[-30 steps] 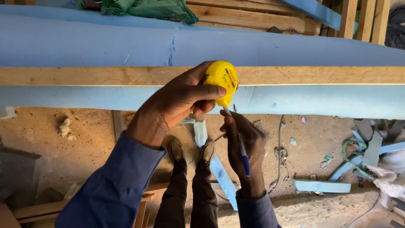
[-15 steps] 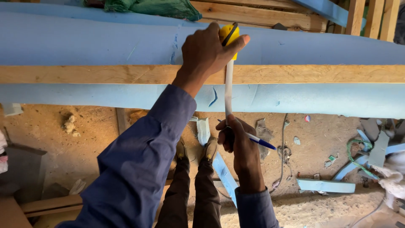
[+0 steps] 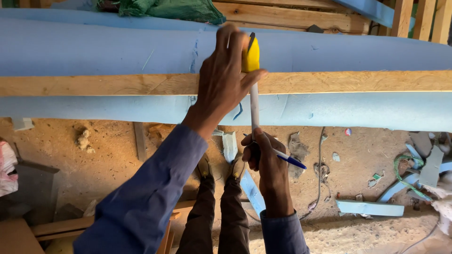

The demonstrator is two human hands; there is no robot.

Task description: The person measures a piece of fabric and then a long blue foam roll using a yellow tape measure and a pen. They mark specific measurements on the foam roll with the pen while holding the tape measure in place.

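Wooden beam [image 3: 358, 81] lying across blue foam sheet [image 3: 94, 47]; foam offcuts [image 3: 369, 207] on dirt floor [image 3: 103, 155].

Tape measure [image 3: 251, 55] mostly behind fingers [image 3: 225, 56]

Green cloth [image 3: 165, 9] bunched at top edge, lying on stacked wooden planks [image 3: 282, 16]. More timber uprights [image 3: 419, 21] top right. Floor is sandy dirt [image 3: 94, 155], littered: blue foam offcuts [image 3: 369, 207] lower right, another blue strip [image 3: 249, 188] near the shoes [image 3: 219, 167]. Green cord [image 3: 400, 171] tangled at right beside grey scraps [image 3: 431, 167]. Dark cable [image 3: 320, 169] snakes down the floor. Pale lump [image 3: 84, 140] on the dirt at left. Wood battens [image 3: 61, 228] bottom left.
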